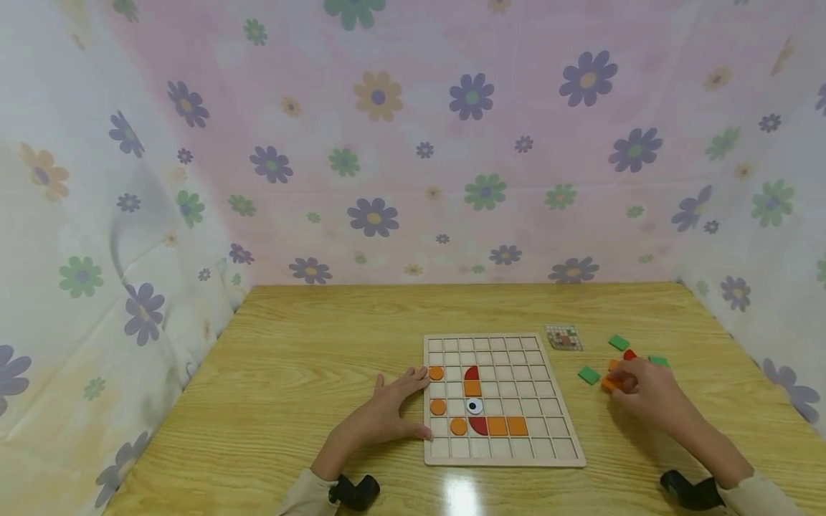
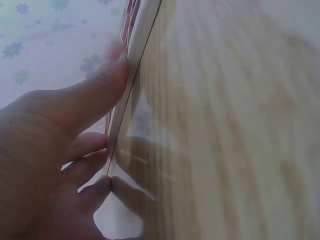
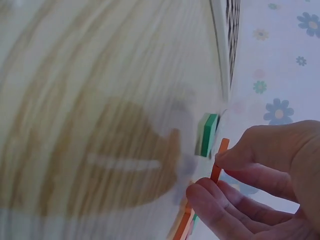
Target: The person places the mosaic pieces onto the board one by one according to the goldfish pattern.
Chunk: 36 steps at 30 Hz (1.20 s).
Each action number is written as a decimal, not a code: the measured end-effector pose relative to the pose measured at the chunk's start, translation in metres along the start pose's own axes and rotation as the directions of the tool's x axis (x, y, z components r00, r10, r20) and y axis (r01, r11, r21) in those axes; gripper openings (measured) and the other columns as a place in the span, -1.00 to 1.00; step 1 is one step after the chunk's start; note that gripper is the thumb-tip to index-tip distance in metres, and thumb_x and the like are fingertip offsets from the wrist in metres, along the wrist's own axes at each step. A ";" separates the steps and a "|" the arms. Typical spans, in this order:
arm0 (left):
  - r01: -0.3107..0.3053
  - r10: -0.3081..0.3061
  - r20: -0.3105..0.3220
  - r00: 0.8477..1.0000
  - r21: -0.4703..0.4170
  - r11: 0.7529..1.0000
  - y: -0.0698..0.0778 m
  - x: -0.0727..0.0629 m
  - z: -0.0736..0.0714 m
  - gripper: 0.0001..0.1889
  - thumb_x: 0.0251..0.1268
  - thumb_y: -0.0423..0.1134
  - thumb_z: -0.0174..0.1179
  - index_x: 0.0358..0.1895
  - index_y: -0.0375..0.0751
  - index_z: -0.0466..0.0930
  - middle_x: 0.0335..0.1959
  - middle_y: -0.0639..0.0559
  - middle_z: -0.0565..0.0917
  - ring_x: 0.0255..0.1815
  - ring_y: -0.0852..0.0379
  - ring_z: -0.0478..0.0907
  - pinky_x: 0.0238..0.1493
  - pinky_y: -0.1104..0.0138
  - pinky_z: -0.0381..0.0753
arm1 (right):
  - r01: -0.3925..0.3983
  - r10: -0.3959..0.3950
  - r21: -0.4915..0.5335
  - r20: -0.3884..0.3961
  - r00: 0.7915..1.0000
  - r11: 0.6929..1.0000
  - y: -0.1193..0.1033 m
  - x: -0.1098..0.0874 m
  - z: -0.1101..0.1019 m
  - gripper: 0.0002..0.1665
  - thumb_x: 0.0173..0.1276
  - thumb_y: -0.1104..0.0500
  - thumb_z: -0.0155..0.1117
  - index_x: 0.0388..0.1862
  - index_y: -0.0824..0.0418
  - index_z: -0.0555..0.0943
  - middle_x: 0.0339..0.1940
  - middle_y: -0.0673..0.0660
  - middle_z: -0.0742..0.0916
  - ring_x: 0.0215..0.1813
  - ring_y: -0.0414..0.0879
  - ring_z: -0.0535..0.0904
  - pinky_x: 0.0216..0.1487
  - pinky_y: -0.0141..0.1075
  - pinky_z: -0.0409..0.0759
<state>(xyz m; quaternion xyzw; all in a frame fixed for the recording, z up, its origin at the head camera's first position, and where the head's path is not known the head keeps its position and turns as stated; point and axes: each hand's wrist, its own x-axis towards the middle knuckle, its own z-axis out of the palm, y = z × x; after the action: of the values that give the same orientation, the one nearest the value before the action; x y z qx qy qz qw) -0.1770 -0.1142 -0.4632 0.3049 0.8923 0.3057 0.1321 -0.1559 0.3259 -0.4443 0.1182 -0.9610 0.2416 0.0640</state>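
Note:
A wooden grid board (image 1: 542,389) lies on the table. On it are orange discs (image 1: 459,426), orange squares (image 1: 497,426), two red quarter-round pieces (image 1: 479,426) and a white-and-black eye disc (image 1: 475,406). My left hand (image 1: 382,412) rests at the board's left edge, fingers and thumb spread along the rim. To the right of the board, my right hand (image 1: 654,394) pinches an orange tile (image 3: 223,145) on its edge between thumb and fingers. More orange pieces (image 3: 184,222) lie just under those fingertips, partly hidden by the hand.
Green tiles (image 1: 589,375) and a red piece (image 1: 629,354) lie loose around the right hand. A small picture card (image 1: 563,337) lies past the board's upper right corner. Flowered cloth (image 1: 413,179) hangs behind the wooden table (image 1: 310,337) and along both sides.

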 end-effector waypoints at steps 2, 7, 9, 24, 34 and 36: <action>0.000 0.000 0.000 1.000 0.001 1.000 0.000 0.000 0.000 -0.08 -0.01 0.19 0.34 0.44 -0.11 0.21 0.50 0.05 0.07 0.51 0.02 -0.11 0.33 -0.23 -0.43 | 0.026 -0.026 0.008 -0.015 1.000 1.000 -0.003 0.000 0.000 -0.81 -0.03 0.42 0.43 -0.36 0.36 0.68 -0.46 0.07 0.63 -0.50 -0.21 0.49 -0.53 -0.38 0.51; 0.005 -0.005 0.001 1.000 -0.007 1.000 0.000 -0.001 0.000 -0.07 -0.01 0.18 0.35 0.44 -0.11 0.20 0.50 0.06 0.06 0.51 0.02 -0.13 0.33 -0.22 -0.45 | 0.083 -0.081 0.045 -0.038 0.996 0.996 -0.013 0.000 0.004 -0.78 -0.05 0.45 0.45 -0.37 0.28 0.68 -0.46 -0.02 0.62 -0.48 -0.31 0.47 -0.51 -0.43 0.55; 0.005 -0.005 0.002 1.000 -0.007 1.000 0.000 -0.001 0.000 -0.07 -0.01 0.18 0.35 0.44 -0.11 0.20 0.50 0.06 0.06 0.51 0.02 -0.13 0.33 -0.21 -0.45 | 0.106 -0.103 0.061 -0.044 0.994 0.993 -0.017 0.001 0.005 -0.77 -0.05 0.47 0.43 -0.38 0.26 0.67 -0.45 -0.03 0.61 -0.48 -0.32 0.46 -0.51 -0.44 0.55; -0.008 0.008 -0.005 1.000 -0.014 1.000 0.000 0.000 -0.001 -0.08 -0.01 0.16 0.36 0.43 -0.12 0.21 0.49 0.05 0.08 0.51 0.01 -0.12 0.33 -0.23 -0.45 | 0.189 -0.189 0.142 -0.013 0.982 0.972 -0.051 0.008 0.012 -0.78 0.01 0.46 0.37 -0.36 0.22 0.66 -0.42 -0.05 0.59 -0.45 -0.34 0.46 -0.50 -0.44 0.57; -0.008 0.008 -0.005 1.000 -0.004 1.000 -0.003 0.001 0.000 -0.07 -0.02 0.21 0.34 0.44 -0.08 0.21 0.50 0.07 0.07 0.51 0.02 -0.14 0.32 -0.24 -0.44 | 0.223 -0.224 0.170 -0.010 0.974 0.960 -0.075 0.012 0.017 -0.77 0.03 0.47 0.33 -0.36 0.20 0.66 -0.40 -0.06 0.59 -0.43 -0.33 0.45 -0.48 -0.43 0.57; -0.006 0.006 -0.004 1.000 -0.005 1.000 -0.003 0.001 0.000 -0.07 -0.02 0.21 0.34 0.44 -0.07 0.21 0.50 0.07 0.07 0.51 0.03 -0.14 0.33 -0.23 -0.44 | 0.236 -0.238 0.171 -0.007 0.971 0.957 -0.077 0.013 0.018 -0.77 0.02 0.46 0.34 -0.36 0.20 0.66 -0.39 -0.06 0.59 -0.43 -0.33 0.45 -0.48 -0.42 0.58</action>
<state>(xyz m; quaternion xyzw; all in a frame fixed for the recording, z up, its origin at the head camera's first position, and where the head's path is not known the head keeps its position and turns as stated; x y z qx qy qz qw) -0.1797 -0.1155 -0.4654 0.3064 0.8908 0.3090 0.1303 -0.1500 0.2484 -0.4233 0.2393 -0.9161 0.3128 0.0757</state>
